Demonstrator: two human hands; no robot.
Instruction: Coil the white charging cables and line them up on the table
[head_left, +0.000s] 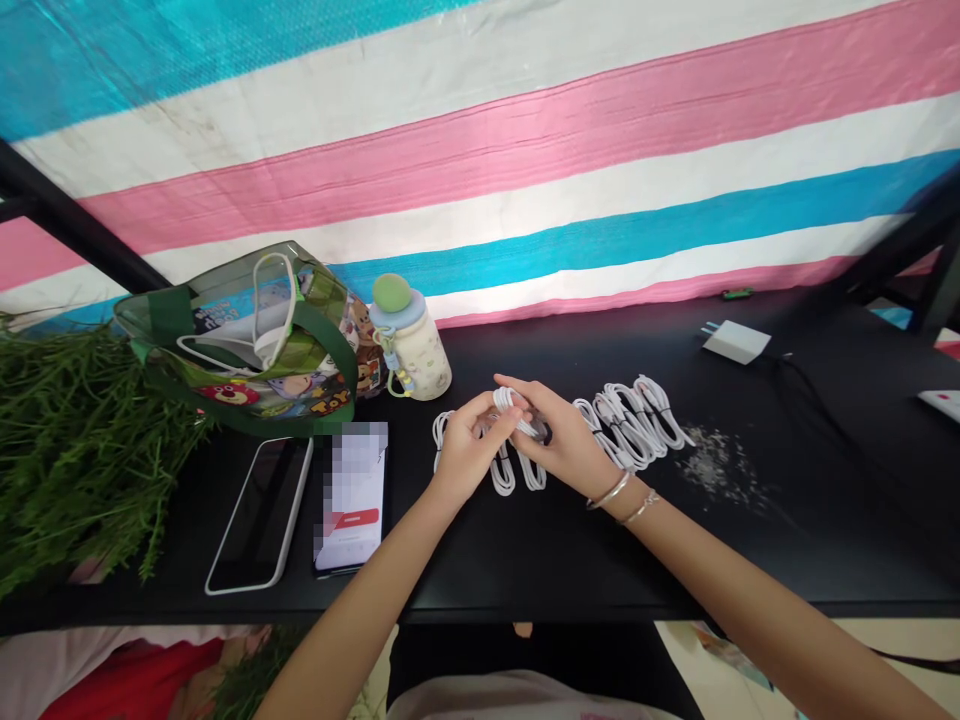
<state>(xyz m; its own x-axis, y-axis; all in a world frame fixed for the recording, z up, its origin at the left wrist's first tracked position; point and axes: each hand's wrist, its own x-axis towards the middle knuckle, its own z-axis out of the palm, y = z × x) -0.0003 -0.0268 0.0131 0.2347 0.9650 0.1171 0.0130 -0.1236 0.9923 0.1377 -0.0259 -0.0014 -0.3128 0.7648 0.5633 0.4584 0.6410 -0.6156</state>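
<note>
And there it is, a big striped tarpaulin (480, 170) filling the view from 9 o'clock round to 3 o'clock, pink, white and bright blue bands all running on a slant! Black metal frame bars (67, 210) cut in at 10 and 2 o'clock, a black tabletop (525, 570) runs right across, and pale floor (787, 650) peeks out at 5 o'clock!

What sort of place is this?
Probably a makeshift work spot in a home or stall: a black table against a striped tarpaulin, holding coiled white charging cables and a plug charger.
</note>
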